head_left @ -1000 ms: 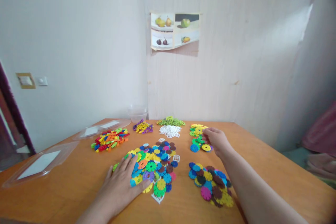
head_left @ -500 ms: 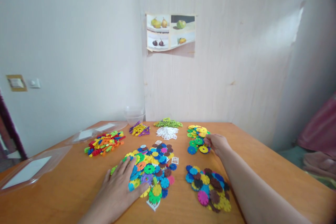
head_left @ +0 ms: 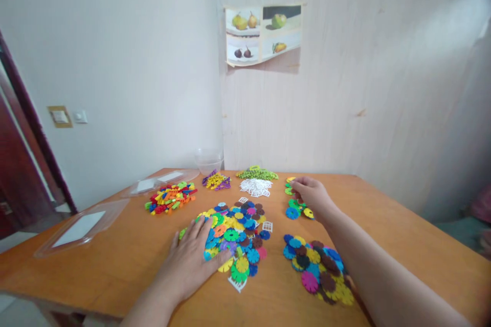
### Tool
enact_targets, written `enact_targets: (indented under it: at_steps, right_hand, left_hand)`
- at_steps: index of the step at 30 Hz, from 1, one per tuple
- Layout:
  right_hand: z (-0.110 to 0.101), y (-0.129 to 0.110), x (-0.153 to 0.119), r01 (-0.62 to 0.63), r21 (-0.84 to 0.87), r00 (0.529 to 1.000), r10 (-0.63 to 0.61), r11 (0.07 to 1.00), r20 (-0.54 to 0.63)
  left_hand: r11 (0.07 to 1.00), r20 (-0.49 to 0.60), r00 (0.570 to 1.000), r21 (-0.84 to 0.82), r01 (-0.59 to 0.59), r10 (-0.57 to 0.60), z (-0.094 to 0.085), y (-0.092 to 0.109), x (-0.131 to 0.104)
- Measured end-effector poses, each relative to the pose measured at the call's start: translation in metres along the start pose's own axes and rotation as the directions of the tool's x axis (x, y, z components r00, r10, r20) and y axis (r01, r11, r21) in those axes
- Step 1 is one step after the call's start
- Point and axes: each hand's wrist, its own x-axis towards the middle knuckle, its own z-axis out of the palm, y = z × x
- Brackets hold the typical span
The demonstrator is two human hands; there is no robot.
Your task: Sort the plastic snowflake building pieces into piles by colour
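Note:
My left hand (head_left: 192,255) lies flat with fingers spread on the left side of a mixed pile of notched plastic discs (head_left: 231,235). A white window-shaped piece (head_left: 267,226) and another white piece (head_left: 238,284) poke out at that pile's edges. Farther back on the right, my right hand (head_left: 312,196) is over a smaller group of green, yellow and blue discs (head_left: 292,213), hiding part of it. Its thumb and fingers are pinched together; what they hold, if anything, is hidden. Nearer me, under the right forearm's left side, is another disc pile (head_left: 312,271).
On the wooden table (head_left: 153,276) also lie colourful bricks (head_left: 171,197), purple and yellow pieces (head_left: 217,180), white window pieces (head_left: 255,187) and green pieces (head_left: 257,173). A clear tub (head_left: 209,159) stands at the back. Clear plastic lids (head_left: 115,210) with white labels lie left.
The view has swung left, so everything sits farther right. My right hand has moved slightly back over the disc group, covering more of it. My left hand stays on the mixed pile.

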Motion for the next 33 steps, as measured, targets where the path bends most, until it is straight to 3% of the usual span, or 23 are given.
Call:
enact_targets:
  at_steps: [3, 6, 9, 11, 15, 21, 25, 29, 33]
  right_hand:
    - [0.028, -0.031, -0.024, 0.181, -0.143, 0.956, -0.140, 0.973, 0.256]
    - [0.056, -0.056, -0.049, 0.400, -0.296, 0.841, -0.218, 0.867, 0.496]
    - [0.082, -0.063, -0.070, 0.575, -0.425, 0.735, -0.214, 0.699, 0.643]
    - [0.095, -0.060, -0.082, 0.634, -0.500, 0.710, -0.187, 0.590, 0.679]
    - [0.109, -0.051, -0.099, 0.645, -0.597, 0.714, -0.098, 0.477, 0.694]
    - [0.112, -0.047, -0.102, 0.628, -0.618, 0.734, -0.098, 0.472, 0.672]
    - [0.113, -0.043, -0.101, 0.610, -0.629, 0.753, -0.106, 0.482, 0.650]
    - [0.116, -0.038, -0.102, 0.617, -0.637, 0.758, -0.130, 0.461, 0.639]
    - [0.114, -0.039, -0.100, 0.628, -0.649, 0.767, -0.197, 0.429, 0.611]
  left_hand:
    - [1.000, -0.009, 1.000, -0.023, 0.003, -0.004, 0.002, -0.003, 0.002]
    - [0.997, -0.021, 0.999, -0.072, 0.026, -0.027, 0.003, -0.007, 0.004]
    - [0.985, -0.048, 0.995, -0.153, 0.082, -0.090, 0.002, -0.010, 0.007]
    - [0.970, -0.063, 0.989, -0.212, 0.119, -0.134, 0.001, -0.012, 0.010]
    - [0.936, -0.105, 0.976, -0.320, 0.149, -0.192, -0.008, -0.019, 0.027]
    - [0.820, -0.128, 0.981, -0.570, 0.047, -0.145, -0.025, -0.032, 0.072]
    - [0.711, -0.117, 0.974, -0.701, 0.059, -0.195, -0.018, -0.039, 0.090]
    - [0.577, -0.098, 0.977, -0.816, 0.029, -0.189, -0.007, -0.045, 0.093]
    - [0.548, -0.047, 0.986, -0.835, 0.048, -0.158, -0.005, -0.049, 0.092]
